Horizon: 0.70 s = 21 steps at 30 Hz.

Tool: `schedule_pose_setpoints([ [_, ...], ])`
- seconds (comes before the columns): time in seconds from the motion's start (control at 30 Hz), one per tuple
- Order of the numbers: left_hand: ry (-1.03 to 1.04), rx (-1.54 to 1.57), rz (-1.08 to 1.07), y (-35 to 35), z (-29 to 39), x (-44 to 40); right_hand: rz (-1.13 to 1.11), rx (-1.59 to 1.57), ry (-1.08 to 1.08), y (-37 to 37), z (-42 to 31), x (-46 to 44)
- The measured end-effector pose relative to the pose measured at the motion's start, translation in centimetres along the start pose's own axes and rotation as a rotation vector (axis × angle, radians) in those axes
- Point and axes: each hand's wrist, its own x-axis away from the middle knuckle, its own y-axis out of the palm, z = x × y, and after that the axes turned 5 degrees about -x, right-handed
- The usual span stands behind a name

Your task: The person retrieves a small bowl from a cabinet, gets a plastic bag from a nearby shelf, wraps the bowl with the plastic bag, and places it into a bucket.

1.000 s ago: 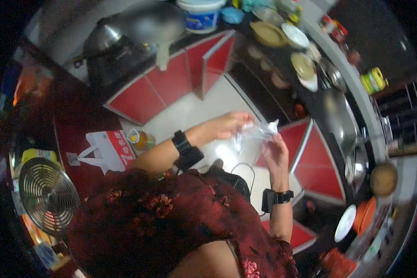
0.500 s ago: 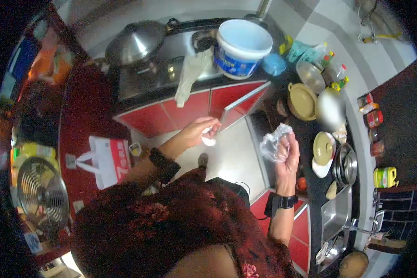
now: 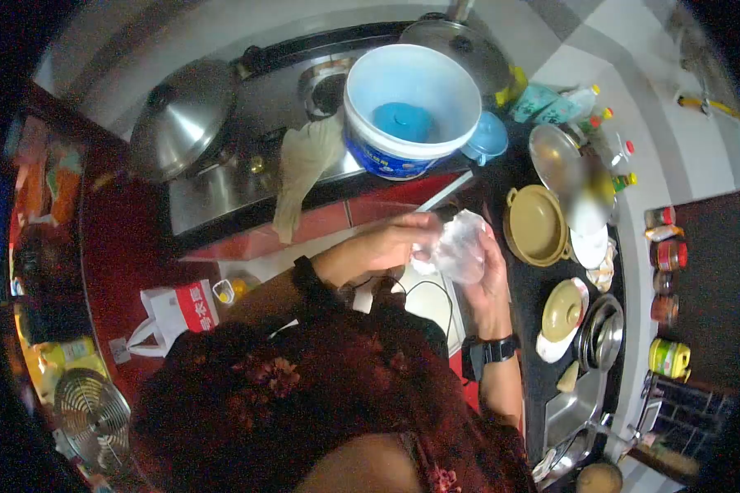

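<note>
fingers of right hand (image 3: 492, 283) — pinching clear plastic (image 3: 460, 253) | left hand (image 3: 386, 246) close beside it — blurred, finger grip unclear

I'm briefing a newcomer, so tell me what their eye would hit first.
Probably the big white bucket, top centre by the stove, with a blue thing inside. Next, the crinkled clear plastic in mid-picture, between the left hand and right hand. Then the shiny steel lid at upper left.
</note>
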Motion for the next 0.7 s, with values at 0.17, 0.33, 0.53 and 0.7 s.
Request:
schedule_pose_setpoints([
  [0.17,-0.072,0.052,-0.028,1.9,3.7,-1.3,-0.073,-0.025,0.099,-0.5,-2.4,-6.0],
  [0.33,0.163,-0.828,-0.039,-1.2,5.3,-0.5,-0.151,-0.037,0.139,2.5,-5.2,-10.4],
  [0.53,-0.201,-1.003,0.283,-1.5,11.0,-1.6,-0.181,-0.013,0.084,4.0,-7.4,-12.8],
  [0.7,0.353,-1.318,0.522,-3.4,17.1,-2.8,0.143,0.005,-0.083,6.2,-6.8,-13.9],
])
